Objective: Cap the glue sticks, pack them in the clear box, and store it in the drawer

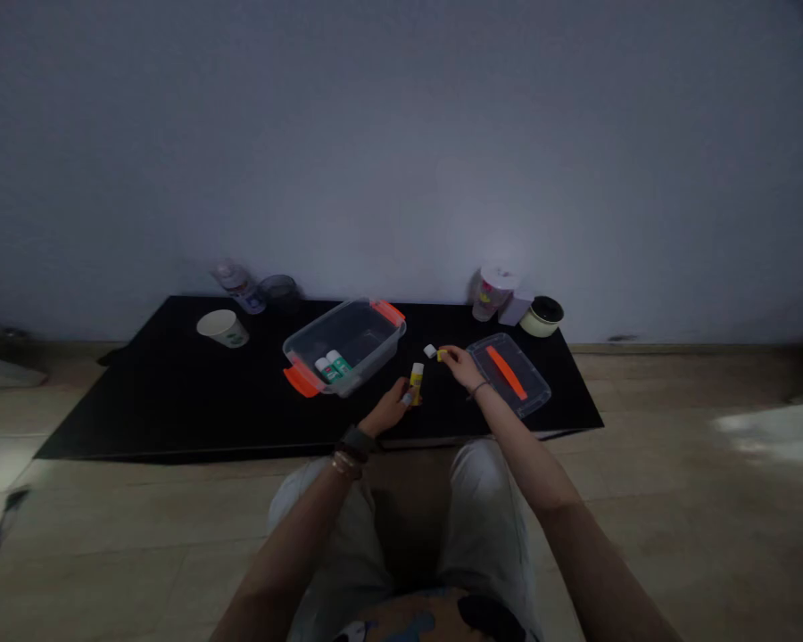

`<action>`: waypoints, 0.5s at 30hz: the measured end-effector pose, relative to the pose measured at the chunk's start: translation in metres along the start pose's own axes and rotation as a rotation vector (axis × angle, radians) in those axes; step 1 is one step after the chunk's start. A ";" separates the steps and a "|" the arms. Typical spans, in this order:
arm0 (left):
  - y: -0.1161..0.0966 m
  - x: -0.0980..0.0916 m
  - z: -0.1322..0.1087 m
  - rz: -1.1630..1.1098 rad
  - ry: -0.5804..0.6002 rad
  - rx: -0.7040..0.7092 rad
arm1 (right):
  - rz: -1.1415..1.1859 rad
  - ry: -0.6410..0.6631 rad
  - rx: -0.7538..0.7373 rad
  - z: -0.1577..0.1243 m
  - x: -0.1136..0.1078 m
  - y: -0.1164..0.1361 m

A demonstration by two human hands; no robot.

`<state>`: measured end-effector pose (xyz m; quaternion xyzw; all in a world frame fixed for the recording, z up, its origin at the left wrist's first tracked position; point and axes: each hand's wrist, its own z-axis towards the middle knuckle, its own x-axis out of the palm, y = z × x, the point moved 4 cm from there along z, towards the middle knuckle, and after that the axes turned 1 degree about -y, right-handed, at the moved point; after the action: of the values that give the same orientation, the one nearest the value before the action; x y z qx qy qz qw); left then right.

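Note:
My left hand [392, 407] is closed around a yellow glue stick [416, 382], which stands upright with its white top showing. To its right, my right hand [456, 364] pinches a small yellow cap [442, 355]. A small white piece [429, 351] lies on the black table just left of that cap. Left of my hands is an open clear plastic box [368, 367] with orange latches, and two green-and-white tubes [335, 366] lie in its near left part. Beside my right wrist rests the clear lid [532, 379] with an orange handle [507, 372].
A white paper cup [222, 328], a bottle [241, 289] and a dark bowl [280, 292] stand at the left of the black table [194, 410]. At the back right are a lidded cup [488, 296], a pale box [515, 308] and a cream pot [540, 321]. Behind is a wall.

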<state>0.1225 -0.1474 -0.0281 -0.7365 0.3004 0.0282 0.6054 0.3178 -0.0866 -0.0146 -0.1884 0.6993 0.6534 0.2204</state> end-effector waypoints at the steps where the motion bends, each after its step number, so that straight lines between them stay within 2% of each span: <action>1: -0.001 0.001 -0.004 -0.142 0.019 0.015 | 0.077 0.027 0.002 -0.003 -0.001 0.002; 3: -0.005 0.002 -0.010 -0.361 0.048 0.037 | 0.270 0.077 0.004 -0.010 -0.003 0.009; 5: -0.011 0.003 -0.016 -0.437 0.055 0.053 | 0.487 0.122 0.010 -0.019 -0.004 0.016; 7: -0.016 0.004 -0.019 -0.476 0.054 0.062 | 0.579 0.148 -0.003 -0.027 -0.005 0.024; 11: -0.026 0.001 -0.027 -0.508 0.059 0.058 | 0.544 0.171 -0.128 -0.040 -0.011 0.042; 15: -0.038 -0.013 -0.038 -0.438 0.065 0.106 | 0.387 0.201 -0.282 -0.052 -0.026 0.057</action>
<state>0.1176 -0.1732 0.0206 -0.7517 0.1536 -0.1437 0.6250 0.3045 -0.1352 0.0501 -0.1439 0.6426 0.7526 -0.0077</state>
